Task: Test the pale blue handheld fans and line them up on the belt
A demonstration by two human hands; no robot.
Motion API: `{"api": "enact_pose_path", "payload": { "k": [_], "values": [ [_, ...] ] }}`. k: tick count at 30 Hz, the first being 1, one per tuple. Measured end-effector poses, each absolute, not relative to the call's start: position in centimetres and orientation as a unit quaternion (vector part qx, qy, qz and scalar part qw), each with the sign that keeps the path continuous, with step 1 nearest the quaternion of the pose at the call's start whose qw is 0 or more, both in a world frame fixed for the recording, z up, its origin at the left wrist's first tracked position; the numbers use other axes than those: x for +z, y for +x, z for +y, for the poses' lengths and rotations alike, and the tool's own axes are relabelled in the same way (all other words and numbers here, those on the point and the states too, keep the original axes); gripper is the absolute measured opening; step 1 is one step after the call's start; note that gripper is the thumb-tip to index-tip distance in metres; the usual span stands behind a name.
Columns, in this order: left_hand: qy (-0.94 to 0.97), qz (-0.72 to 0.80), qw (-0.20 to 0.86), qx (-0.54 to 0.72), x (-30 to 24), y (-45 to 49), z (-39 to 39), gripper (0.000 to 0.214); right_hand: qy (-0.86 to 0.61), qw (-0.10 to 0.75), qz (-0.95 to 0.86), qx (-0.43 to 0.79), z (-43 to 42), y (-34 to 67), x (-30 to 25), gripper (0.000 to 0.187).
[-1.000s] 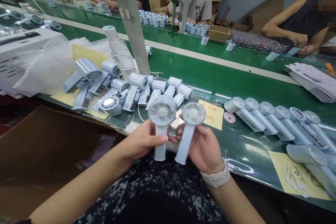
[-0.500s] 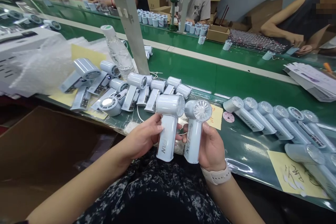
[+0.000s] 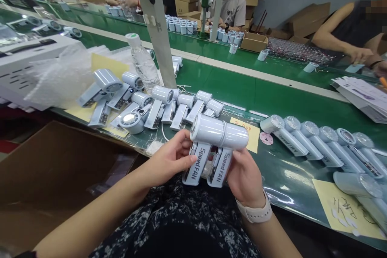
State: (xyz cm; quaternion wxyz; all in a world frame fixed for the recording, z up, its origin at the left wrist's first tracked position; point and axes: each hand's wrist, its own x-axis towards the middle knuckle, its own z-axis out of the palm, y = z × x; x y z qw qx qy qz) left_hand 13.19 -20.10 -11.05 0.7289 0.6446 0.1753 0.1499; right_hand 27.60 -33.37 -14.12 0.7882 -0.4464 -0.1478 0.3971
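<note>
left grip (image 3: pixel 169 157) clenching a Speed FAN handheld fan (image 3: pixel 196 163), right grip (image 3: pixel 244 179) clenching another fan (image 3: pixel 220 167), cardboard box (image 3: pixel 51 177) sitting left of both, insides too dark to see

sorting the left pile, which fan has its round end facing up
The fan at the front edge, tilted face up; the other fans lie with barrels sideways.

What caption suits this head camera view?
Left hand and right hand hold two Speed FAN fans together at a green conveyor belt.
</note>
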Motion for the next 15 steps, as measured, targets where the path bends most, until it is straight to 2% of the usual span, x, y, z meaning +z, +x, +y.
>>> {"api": "enact_pose_path", "payload": {
  "k": [4,7,9,11,13,15],
  "values": [
    [0.787,0.084,0.560,0.244,-9.8,12.1,-20.2,0.032,-0.485,0.722,-0.378,0.318,-35.6,27.5,-12.4,0.045],
    [0.821,0.008,0.505,0.265,-9.2,11.8,-20.2,0.017,-0.465,0.670,-0.510,0.272,-36.2,27.3,-11.1,0.042],
    [0.826,0.010,0.505,0.251,-9.4,12.2,-19.9,0.015,-0.449,0.662,-0.541,0.261,-35.8,27.2,-11.0,0.037],
    [0.825,0.008,0.520,0.220,-10.0,12.7,-19.3,0.015,-0.453,0.655,-0.550,0.254,-35.5,27.4,-11.2,0.042],
    [0.812,0.016,0.550,0.194,-10.4,12.8,-18.4,0.020,-0.494,0.639,-0.544,0.227,-36.1,27.9,-11.2,0.051],
    [0.765,0.029,0.602,0.228,-10.1,12.2,-17.6,0.028,-0.532,0.657,-0.487,0.220,-38.0,28.6,-10.6,0.047]
  ]
}}
